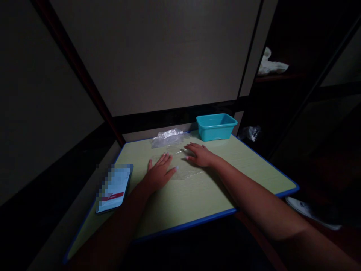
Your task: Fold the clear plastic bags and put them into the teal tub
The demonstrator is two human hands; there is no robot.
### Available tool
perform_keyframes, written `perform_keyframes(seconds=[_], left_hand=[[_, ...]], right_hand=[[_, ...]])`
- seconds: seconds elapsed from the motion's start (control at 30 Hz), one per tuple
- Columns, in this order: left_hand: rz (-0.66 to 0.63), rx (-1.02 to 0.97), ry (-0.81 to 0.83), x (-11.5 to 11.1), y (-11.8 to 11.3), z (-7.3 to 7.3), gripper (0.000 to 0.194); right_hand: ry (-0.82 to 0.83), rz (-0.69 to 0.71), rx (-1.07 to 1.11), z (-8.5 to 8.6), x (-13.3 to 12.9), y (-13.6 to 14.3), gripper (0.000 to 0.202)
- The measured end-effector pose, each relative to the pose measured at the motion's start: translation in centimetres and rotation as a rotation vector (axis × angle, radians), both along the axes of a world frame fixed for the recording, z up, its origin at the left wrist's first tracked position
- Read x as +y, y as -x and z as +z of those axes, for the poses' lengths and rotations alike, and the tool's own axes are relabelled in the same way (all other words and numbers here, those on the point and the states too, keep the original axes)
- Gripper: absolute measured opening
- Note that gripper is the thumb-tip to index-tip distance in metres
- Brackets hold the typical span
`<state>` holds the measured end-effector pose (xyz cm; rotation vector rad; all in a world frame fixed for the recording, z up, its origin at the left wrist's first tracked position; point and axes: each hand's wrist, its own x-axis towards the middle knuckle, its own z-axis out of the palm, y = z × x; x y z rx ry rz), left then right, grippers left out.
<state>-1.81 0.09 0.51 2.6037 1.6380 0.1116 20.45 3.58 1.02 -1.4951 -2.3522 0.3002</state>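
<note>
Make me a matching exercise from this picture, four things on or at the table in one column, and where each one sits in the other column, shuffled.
Things:
1. teal tub
2. phone
3. crumpled plastic
4. flat clear plastic sheet

Places:
A. under both hands, left hand and right hand pressed flat on it
B. at the far right corner of the table
C. near the table's left edge, beside the left forearm
D. at the far edge, just left of the tub

Pairs: 1-B, 2-C, 3-D, 4-A
</note>
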Motion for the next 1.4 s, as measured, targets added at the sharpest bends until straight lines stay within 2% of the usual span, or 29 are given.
perform_keyframes(seconds=[0.17,0.4,0.53,0.7,0.87,1.1,1.4], left_hand=[[0.084,-0.024,-0.029,0.3,0.4,0.3,0.066],[0.018,0.031,0.054,0.1,0.0,-0.1,0.077],[0.006,0.037,0.125,0.2,0.0,-0.5,0.078],[0.014,-0.011,0.086,0.4,0.3,-0.8,0.073],[0.042,-0.022,0.042,0.5,0.3,-0.4,0.07],[0.008,0.015,0.134,0.3,0.4,-0.6,0.075],[-0.073,-0.033,0.144,0.3,0.7,-1.0,0.08]], right_hand=[[0.016,-0.004,0.006,0.1,0.0,-0.1,0.055],[0.091,0.015,-0.046,0.0,-0.2,-0.1,0.066],[0.221,0.009,-0.151,0.4,-0.6,0.0,0.073],[0.319,0.008,-0.228,0.9,-0.9,0.2,0.075],[0.334,0.03,-0.255,1.0,-0.9,0.1,0.077],[0.341,0.046,-0.259,1.3,-1.2,-0.3,0.077],[0.155,-0.048,-0.174,1.3,-0.5,-1.0,0.062]])
